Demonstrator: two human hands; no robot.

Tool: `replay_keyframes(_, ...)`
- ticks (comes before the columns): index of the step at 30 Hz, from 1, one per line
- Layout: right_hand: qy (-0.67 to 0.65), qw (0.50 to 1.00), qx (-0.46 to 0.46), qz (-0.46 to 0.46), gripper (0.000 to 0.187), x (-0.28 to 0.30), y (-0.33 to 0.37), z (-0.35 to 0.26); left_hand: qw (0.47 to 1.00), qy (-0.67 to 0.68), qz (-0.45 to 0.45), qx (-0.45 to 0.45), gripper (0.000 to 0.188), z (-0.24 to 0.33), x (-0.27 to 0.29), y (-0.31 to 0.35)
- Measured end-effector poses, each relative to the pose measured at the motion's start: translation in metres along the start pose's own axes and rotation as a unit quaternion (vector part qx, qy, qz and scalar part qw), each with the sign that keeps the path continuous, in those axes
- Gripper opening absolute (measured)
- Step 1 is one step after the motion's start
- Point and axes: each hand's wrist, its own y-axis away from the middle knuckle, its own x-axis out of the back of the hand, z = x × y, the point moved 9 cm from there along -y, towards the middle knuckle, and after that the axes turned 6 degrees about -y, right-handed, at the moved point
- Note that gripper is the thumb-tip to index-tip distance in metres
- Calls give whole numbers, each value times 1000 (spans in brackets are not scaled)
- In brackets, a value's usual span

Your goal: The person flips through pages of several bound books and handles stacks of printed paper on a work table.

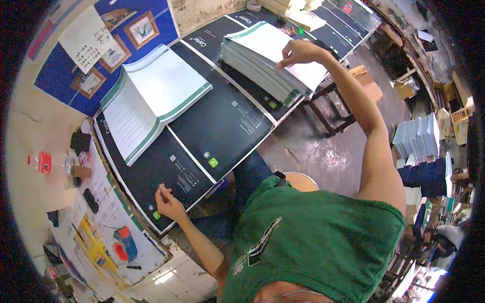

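My right hand (299, 52) is stretched out over a tall stack of printed sheets (252, 43) with green borders. Its fingers are bent, with a gap between thumb and fingertips; whether they touch the top sheet cannot be told. Near the table's front left edge, my left hand (170, 203) hovers by the black table covering (227, 121), fingers loosely curled and apart, holding nothing. Beyond it, large green-bordered sheets (169, 83) lie spread like an open book, the left part (129, 118) bent along a fold.
Framed pictures (141, 30) hang on a blue board behind the table. A side surface at left bears a red-capped bottle (43, 162) and a yellow tool (91, 242). A wooden stool (300, 181) stands beside me; stacked papers (418, 139) and a cardboard box (366, 83) are at right.
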Motion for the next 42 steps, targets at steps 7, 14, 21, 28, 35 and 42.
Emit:
replay_keyframes(7, -88, 994, 44, -40, 52, -2, 7, -1, 996, -65, -45, 46, 20, -3, -6, -1)
replay_keyframes(14, -87, 985, 143, 51, 49, 1, 7, 12, 999, -49, -17, -2, 20, 6, -8, -1)
replay_keyframes(21, -57, 971, 184, 142, 42, 7, 27, -16, 998, -54, -18, 19, 20, 0, -6, -1)
replay_keyframes(28, -94, 985, 113, 90, 52, 1, 28, -33, 999, -47, -9, -17, 22, 0, -6, 0)
replay_keyframes(35, -110, 988, 38, 105, 59, -2, 22, -17, 998, -67, -21, 1, 21, 5, -6, -1)
replay_keyframes(42, -109, 989, 30, 100, 59, -3, 22, -18, 998, -53, -20, 5, 22, 2, -7, 0)
